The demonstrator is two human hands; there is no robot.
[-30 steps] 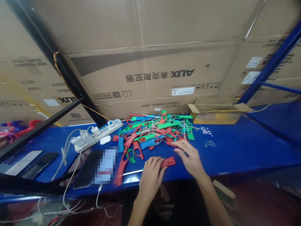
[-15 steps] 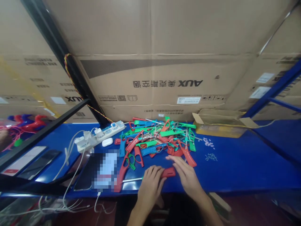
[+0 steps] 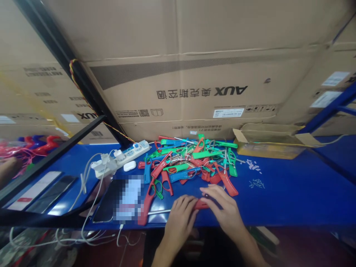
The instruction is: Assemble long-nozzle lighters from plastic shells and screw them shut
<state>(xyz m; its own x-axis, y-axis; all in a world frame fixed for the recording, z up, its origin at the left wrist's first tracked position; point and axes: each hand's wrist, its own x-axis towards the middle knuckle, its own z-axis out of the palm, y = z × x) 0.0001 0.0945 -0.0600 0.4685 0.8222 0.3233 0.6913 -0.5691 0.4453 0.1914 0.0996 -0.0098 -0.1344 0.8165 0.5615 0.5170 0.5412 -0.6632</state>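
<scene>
Red plastic lighter (image 3: 200, 204): lies beneath the two hands at the near table edge, its grip showing between them; a slim silver metal rod (image 3: 159, 212) runs out left of the left hand, the join covered by that hand.
Carton: a large brown cardboard carton (image 3: 172, 48), black AUX lettering upside down, stands beyond both hands.
Table: a glossy blue tabletop (image 3: 294, 196) spreads under the hands and well past the right one.
Heap: a jumbled pile of red, green and blue plastic lighter parts (image 3: 183, 174) lies just beyond the hands.
Box: an open yellowish-brown cardboard box (image 3: 272, 151) sits beyond the right hand, farther right.
Power: a long white power strip (image 3: 122, 159) slants beyond the left hand, to its left, plugs in place.
Device: a flat black device with a pixelated screen (image 3: 128, 200) lies left of the left hand; near its right edge rests a loose red plastic handle (image 3: 147, 207).
Left hand (image 3: 181, 213): fingers curled down over the lighter's middle.
Right hand (image 3: 224, 207): bent fingers and thumb at the grip's right end; whether they pinch it cannot be told.
Case: a rounded white plastic case (image 3: 129, 166) sits beside the strip, beyond the left hand.
Scraps: tiny pale pink bits (image 3: 254, 166) lie beyond the right hand, to its right.
</scene>
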